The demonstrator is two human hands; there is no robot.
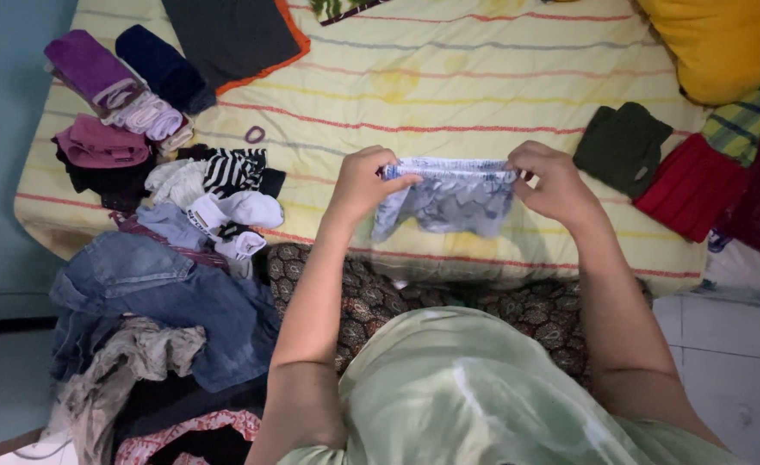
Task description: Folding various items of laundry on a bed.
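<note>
small grey garment stretched between two hands over the bed

at the bed's left edge sits a heap of unsorted clothes: a pair of blue jeans (pixel 164 293) hanging off the near left corner, a black-and-white striped piece (pixel 232 170) and white bits above it. toward the far left corner lie rolled items, a purple roll (pixel 91 69) and a navy roll (pixel 163 67), with a small hair tie (pixel 255 134) on the striped yellow sheet (pixel 449 77) beside them.

the left hand (pixel 364 182) is closed in a pinch, thumb and fingers gripping the left end of the waistband of a small pale grey-blue garment (pixel 449 200). the right hand (pixel 559 182) pinches the other end the same way, so the band runs taut and level between them while the rest hangs loose below, just above the near edge of the bed, roughly at its middle.

the cloth looks thin, light and limp; it should drape and crumple freely, with nothing fragile about it. the waistband seems the firmest part, and its two ends, where the hands already grip, look like the best hold.

near the right edge lie a folded dark green piece (pixel 623 145) and a folded red piece (pixel 691 185), with a yellow pillow (pixel 716 43) at the far right corner.
</note>
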